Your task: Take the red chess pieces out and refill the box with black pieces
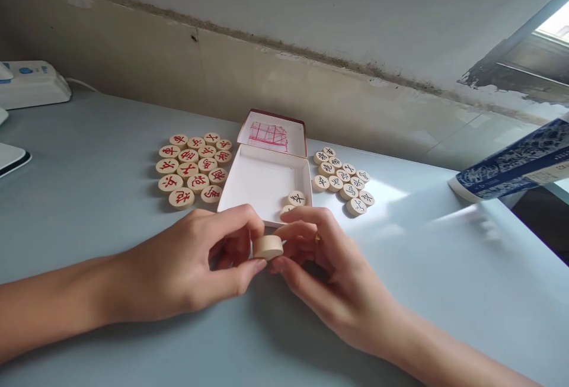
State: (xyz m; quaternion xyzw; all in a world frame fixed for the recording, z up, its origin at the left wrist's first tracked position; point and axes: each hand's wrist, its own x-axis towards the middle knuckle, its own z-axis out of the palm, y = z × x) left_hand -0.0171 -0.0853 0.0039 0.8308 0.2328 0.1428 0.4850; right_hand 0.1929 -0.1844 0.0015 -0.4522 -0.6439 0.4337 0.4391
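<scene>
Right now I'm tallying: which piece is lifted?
The piece between the left hand and right hand; the others lie on the table or in the box.

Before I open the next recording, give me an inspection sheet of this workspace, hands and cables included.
Surface: bluish tabletop, sunlit at right.
Pieces: open box with marked discs inside; red discs left of it, black-marked discs right.
Clutter: white device, far left; blue patterned object, right.
Hands: left hand pinches a single disc; right hand seems to touch it, grip unclear.
Cables: white cord behind the device.
Surroundings: wall; window, upper right.
</scene>
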